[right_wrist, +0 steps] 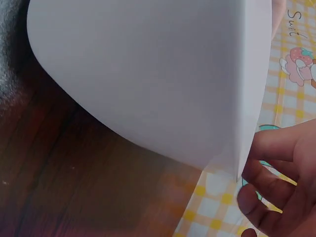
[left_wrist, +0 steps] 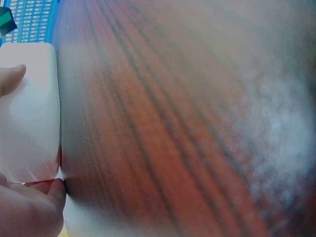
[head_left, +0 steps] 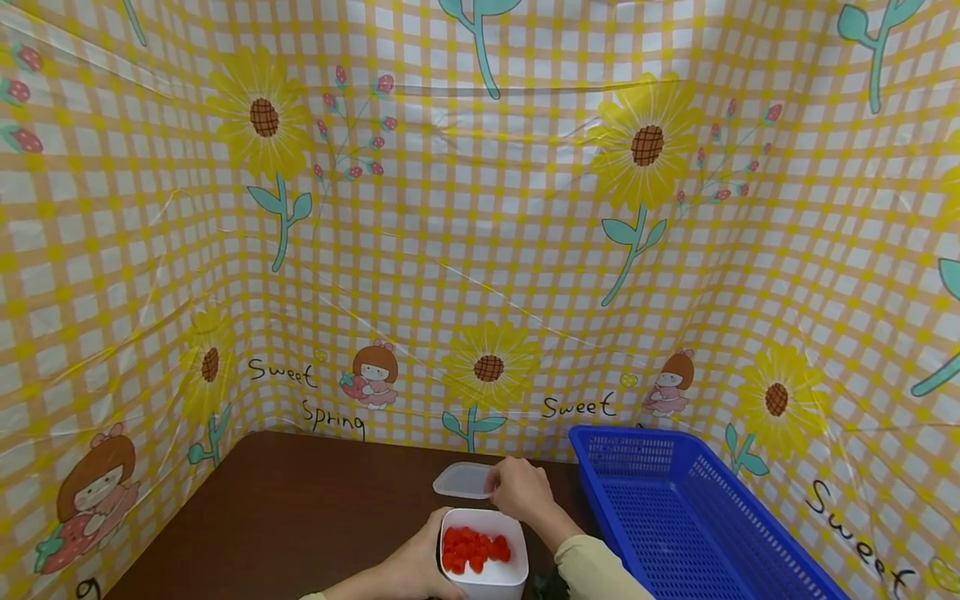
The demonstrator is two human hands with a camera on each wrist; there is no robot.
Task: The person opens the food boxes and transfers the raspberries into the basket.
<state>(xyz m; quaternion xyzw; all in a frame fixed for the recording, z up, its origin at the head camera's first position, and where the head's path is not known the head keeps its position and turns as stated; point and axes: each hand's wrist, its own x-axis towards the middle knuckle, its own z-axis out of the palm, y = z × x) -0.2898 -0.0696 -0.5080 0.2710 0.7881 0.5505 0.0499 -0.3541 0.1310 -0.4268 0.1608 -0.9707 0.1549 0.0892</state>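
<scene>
A white square-sided container (head_left: pixel 504 575) holds several small red berry-like pieces (head_left: pixel 474 550). My left hand (head_left: pixel 416 560) grips its left side, with the thumb on the near side. In the left wrist view, the left thumb (left_wrist: pixel 11 81) lies against the container's white wall (left_wrist: pixel 29 113). Just beyond the container, a translucent lid (head_left: pixel 459 480) is by the far side of the table. My right hand (head_left: pixel 521 490) pinches the lid's right edge with curled fingers. In the right wrist view, the container (right_wrist: pixel 138 69) covers most of the lid, and the right hand (right_wrist: pixel 281 182) shows beside it.
On the right stands a large blue perforated basket (head_left: pixel 675 517). A dark green thing (head_left: pixel 551 587) lies by the container, mostly hidden under the right sleeve (head_left: pixel 596 567). Behind the brown table (head_left: pixel 300 500) hangs a yellow checked cloth (head_left: pixel 465 250) with flower prints.
</scene>
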